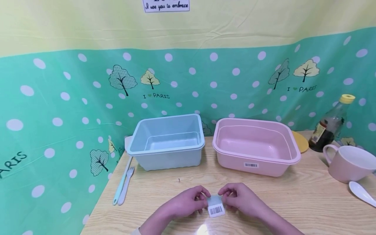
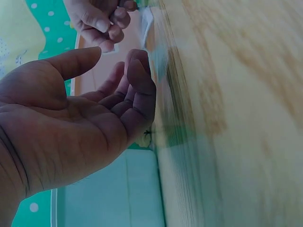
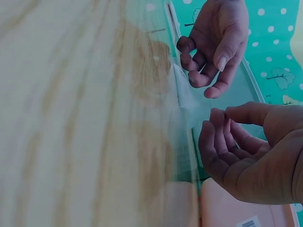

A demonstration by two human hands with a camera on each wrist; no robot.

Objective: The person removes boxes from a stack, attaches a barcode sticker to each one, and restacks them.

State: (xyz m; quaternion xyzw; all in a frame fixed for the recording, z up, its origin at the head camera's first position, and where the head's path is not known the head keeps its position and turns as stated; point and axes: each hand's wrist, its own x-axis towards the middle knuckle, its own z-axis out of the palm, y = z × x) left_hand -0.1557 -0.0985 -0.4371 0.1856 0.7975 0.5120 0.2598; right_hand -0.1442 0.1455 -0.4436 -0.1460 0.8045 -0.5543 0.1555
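Between the two hands, a small flat pale-blue piece (image 1: 215, 199) bearing a white barcode label (image 1: 216, 211) lies on the wooden table. My left hand (image 1: 194, 203) is at its left edge, fingers loosely bent. In the left wrist view the thumb of the left hand (image 2: 71, 118) stands apart from the fingers, with nothing held. At the piece's right edge is my right hand (image 1: 239, 199), fingertips close to its upper corner. The right wrist view shows the right hand (image 3: 255, 156) with thumb tip near the bent fingers and nothing visible between them.
Behind the hands stand a blue basin (image 1: 170, 160) and a pink basin (image 1: 255, 163) with a barcode. A fork (image 1: 127, 186) and a light-green-handled utensil (image 1: 119, 187) lie left. Right are a yellow disc (image 1: 300, 142), sauce bottle (image 1: 327, 125), mug (image 1: 349, 164) and white spoon (image 1: 362, 194).
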